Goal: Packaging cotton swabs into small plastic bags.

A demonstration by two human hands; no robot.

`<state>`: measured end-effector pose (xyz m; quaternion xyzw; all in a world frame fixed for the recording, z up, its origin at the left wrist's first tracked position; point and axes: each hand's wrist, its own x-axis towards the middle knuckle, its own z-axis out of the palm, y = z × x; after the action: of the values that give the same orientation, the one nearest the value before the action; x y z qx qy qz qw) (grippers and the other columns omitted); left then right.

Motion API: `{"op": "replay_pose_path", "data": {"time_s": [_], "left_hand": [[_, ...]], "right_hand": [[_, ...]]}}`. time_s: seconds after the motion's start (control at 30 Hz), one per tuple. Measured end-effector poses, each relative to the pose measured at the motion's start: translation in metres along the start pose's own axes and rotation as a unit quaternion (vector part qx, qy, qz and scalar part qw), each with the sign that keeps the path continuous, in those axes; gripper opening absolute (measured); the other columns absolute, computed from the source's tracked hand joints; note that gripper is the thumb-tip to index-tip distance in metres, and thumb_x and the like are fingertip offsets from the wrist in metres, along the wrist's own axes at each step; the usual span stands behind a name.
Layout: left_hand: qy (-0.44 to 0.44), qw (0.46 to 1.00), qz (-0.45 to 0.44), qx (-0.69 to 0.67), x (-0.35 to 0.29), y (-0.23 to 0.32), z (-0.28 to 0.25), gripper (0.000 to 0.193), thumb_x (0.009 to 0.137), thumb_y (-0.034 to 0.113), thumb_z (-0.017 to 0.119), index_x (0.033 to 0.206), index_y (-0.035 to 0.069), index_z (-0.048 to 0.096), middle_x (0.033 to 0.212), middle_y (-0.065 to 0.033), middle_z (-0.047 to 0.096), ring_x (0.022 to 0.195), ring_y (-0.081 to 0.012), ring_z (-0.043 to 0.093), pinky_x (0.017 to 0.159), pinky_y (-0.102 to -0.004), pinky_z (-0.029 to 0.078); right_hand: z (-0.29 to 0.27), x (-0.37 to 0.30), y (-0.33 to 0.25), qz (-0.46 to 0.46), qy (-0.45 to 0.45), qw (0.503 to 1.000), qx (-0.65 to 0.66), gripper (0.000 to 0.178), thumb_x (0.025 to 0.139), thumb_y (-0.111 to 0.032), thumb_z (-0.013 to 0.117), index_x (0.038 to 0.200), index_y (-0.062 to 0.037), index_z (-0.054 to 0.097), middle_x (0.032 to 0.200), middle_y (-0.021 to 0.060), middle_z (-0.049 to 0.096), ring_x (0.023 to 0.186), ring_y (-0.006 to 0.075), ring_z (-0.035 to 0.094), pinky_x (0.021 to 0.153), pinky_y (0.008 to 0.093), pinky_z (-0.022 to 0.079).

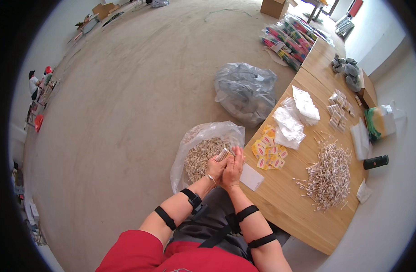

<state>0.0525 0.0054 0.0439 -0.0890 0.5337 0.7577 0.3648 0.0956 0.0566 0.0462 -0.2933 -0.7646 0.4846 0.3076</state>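
A small bundle of cotton swabs [223, 154], seemingly in a clear packet, is held between my two hands above the edge of an open bag. My left hand [215, 168] is closed around its lower part. Pressed against its right side is my right hand [234, 168], with the fingers together and pointing up. The palms hide part of the bundle. Just beyond my hands, the clear plastic bag [180, 156] on the floor holds a mass of small beige pieces [199, 158]. A white card [252, 177] lies at the table edge, right of my hands.
On the wooden table [280, 195] lie yellow-and-white cards [267, 149], clear plastic bags [289, 122], a large pile of loose cotton swabs [330, 174], small packed bundles [339, 111] and a black cylinder [376, 162]. A grey plastic sack [246, 90] sits on the floor beside it.
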Motion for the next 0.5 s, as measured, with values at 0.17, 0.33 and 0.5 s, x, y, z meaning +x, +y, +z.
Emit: {"op": "replay_pose_path", "data": {"time_s": [0.17, 0.33, 0.5], "left_hand": [[-0.036, 0.998, 0.001, 0.047, 0.007, 0.002, -0.010, 0.026, 0.084, 0.014, 0.068, 0.107, 0.003, 0.063, 0.098, -0.0033, 0.066, 0.084, -0.0106, 0.062, 0.078, -0.0253, 0.051], [-0.174, 0.983, -0.054, 0.012, 0.015, 0.020, -0.041, 0.032, 0.087, 0.010, 0.063, 0.117, 0.003, 0.056, 0.105, -0.0052, 0.064, 0.091, -0.0128, 0.062, 0.081, -0.0270, 0.051], [-0.072, 0.997, -0.027, -0.009, 0.003, -0.002, -0.038, 0.029, 0.082, 0.009, 0.068, 0.110, 0.003, 0.060, 0.094, -0.0033, 0.065, 0.079, -0.0097, 0.062, 0.068, -0.0229, 0.050]], "right_hand": [[0.001, 0.001, -0.001, 0.004, -0.017, 0.999, -0.041, 0.041, 0.095, -0.019, 0.038, 0.129, 0.0027, 0.043, 0.116, 0.0158, 0.057, 0.131, 0.0352, 0.033, 0.112, 0.0482, 0.013], [0.004, 0.002, 0.000, 0.005, 0.017, 0.999, -0.051, 0.036, 0.092, -0.011, 0.041, 0.125, 0.0026, 0.046, 0.111, 0.0162, 0.057, 0.117, 0.0335, 0.042, 0.104, 0.0452, 0.025], [0.004, 0.002, -0.002, 0.042, 0.000, 0.999, -0.029, 0.035, 0.093, -0.012, 0.040, 0.125, 0.0003, 0.046, 0.114, 0.0152, 0.056, 0.125, 0.0339, 0.040, 0.110, 0.0492, 0.018]]}}
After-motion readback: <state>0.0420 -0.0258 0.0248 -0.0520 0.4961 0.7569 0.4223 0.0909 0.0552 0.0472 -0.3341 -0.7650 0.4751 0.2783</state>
